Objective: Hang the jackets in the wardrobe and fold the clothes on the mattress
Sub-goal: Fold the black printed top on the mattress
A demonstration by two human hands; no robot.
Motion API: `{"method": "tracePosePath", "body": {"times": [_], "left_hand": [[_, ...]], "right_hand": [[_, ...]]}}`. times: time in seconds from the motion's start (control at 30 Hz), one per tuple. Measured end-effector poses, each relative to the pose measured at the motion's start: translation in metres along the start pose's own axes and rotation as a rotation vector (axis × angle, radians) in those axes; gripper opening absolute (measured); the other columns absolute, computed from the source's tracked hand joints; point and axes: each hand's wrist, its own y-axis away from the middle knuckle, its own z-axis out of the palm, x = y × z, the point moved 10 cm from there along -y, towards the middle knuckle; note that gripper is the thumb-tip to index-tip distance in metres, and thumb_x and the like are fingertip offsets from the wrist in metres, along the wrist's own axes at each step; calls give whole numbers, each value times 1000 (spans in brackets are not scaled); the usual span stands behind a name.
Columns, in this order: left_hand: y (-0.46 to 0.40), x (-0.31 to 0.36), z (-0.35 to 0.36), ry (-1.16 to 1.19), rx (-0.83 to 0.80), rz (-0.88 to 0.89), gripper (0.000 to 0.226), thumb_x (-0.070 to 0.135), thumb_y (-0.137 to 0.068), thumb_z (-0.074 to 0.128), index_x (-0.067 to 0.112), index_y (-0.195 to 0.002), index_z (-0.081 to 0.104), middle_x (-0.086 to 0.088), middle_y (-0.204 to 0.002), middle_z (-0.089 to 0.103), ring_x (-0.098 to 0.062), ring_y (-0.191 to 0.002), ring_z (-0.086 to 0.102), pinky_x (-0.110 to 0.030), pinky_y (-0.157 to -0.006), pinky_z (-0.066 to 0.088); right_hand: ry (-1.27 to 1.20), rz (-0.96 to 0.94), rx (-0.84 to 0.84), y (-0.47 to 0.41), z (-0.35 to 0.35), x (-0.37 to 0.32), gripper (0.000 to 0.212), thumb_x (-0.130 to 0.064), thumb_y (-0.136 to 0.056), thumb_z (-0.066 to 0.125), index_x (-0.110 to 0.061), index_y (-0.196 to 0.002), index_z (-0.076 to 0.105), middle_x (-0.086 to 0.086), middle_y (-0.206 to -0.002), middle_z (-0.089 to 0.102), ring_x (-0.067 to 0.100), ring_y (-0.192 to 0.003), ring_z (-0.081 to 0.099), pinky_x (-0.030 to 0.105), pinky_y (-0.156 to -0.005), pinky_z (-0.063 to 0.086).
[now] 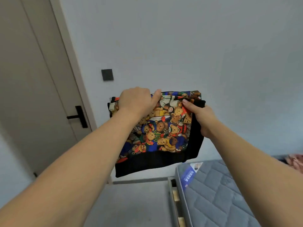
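Top: a folded top point(161, 128) is held up in the air, in front of the wall point(196, 46). It has lots of teddy bears printed on it in bright colors. The bottom edge and the right side are black.

Left hand: the left hand point(136, 100) grips the top's upper edge near the left corner. The fingers curl over the edge and the thumb presses on the bear print.

Right hand: the right hand point(202, 118) holds the right side of the top. The thumb pinches the cloth near the upper right corner. The other fingers are behind the black part, so I cannot see them.

Where the top is: it hangs from both hands, above the floor point(131, 203) and to the left of the mattress point(218, 194). It does not touch the mattress.

Mattress: gray and quilted, low in the right corner. A blue label point(188, 175) lies on its near corner. Wood slats of the bed frame point(176, 195) show beside it.

Far right: something pink point(295, 161) lies at the edge of the view, on the mattress I think. It is too blurry to tell what it is.

Door: a pale door point(32, 79) with a black handle point(78, 116) is on the left.

Switch: a dark square switch point(107, 74) sits on the wall, above the left hand.
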Motion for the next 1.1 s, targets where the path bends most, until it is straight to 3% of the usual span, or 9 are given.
{"method": "tracePosePath", "body": {"times": [0.2, 0.4, 0.57, 0.7, 0.83, 1.03, 1.1], "left_hand": [[62, -122, -94, -202, 16, -243, 66, 54, -103, 14, 18, -55, 41, 0, -54, 44, -16, -45, 36, -26, -47, 25], [154, -193, -216, -432, 16, -471, 68, 53, -104, 14, 16, -61, 51, -2, -58, 52, -20, -50, 48, -27, -48, 31], [247, -226, -312, -586, 7, -612, 67, 52, -104, 16, 16, -56, 46, -1, -55, 48, -17, -47, 42, -25, -46, 25], [316, -244, -392, -713, 19, -719, 62, 50, -105, 19, 19, -55, 39, 0, -54, 38, -17, -45, 31, -27, -46, 17], [378, -259, -468, -830, 43, -789, 62, 49, -105, 19, 19, -54, 38, 0, -53, 40, -17, -44, 36, -27, -46, 22], [481, -277, -547, -971, 4, -899, 62, 48, -105, 21, 18, -54, 40, 1, -52, 39, -15, -44, 34, -27, -47, 23], [519, -287, -570, -1010, -50, -935, 62, 48, -105, 21, 17, -58, 46, 2, -53, 41, -14, -44, 37, -26, -45, 24]], "right_hand": [[-37, -176, -128, 34, 145, -36, 50, -51, -67, 85, -19, -101, 69, -2, -87, 77, 14, -78, 74, 29, -65, 58], [-144, -193, -322, 120, 264, -56, 55, -58, -58, 87, -23, -96, 67, -4, -86, 76, 13, -79, 74, 31, -66, 60], [-204, -146, -495, 213, 346, -51, 70, -68, -50, 85, -23, -100, 66, -5, -88, 76, 13, -79, 74, 35, -70, 61], [-231, -133, -655, 297, 406, -59, 68, -69, -52, 83, -25, -100, 65, -5, -92, 75, 16, -86, 73, 39, -76, 60], [-274, -112, -801, 382, 461, -72, 66, -64, -56, 85, -22, -103, 65, -2, -95, 75, 17, -88, 72, 41, -79, 60], [-279, -50, -1009, 504, 534, -61, 70, -62, -58, 86, -20, -109, 62, -1, -100, 73, 17, -90, 72, 38, -75, 60], [-254, -4, -1097, 549, 558, -52, 70, -61, -58, 86, -21, -109, 61, -2, -99, 73, 16, -87, 72, 31, -65, 59]]}}
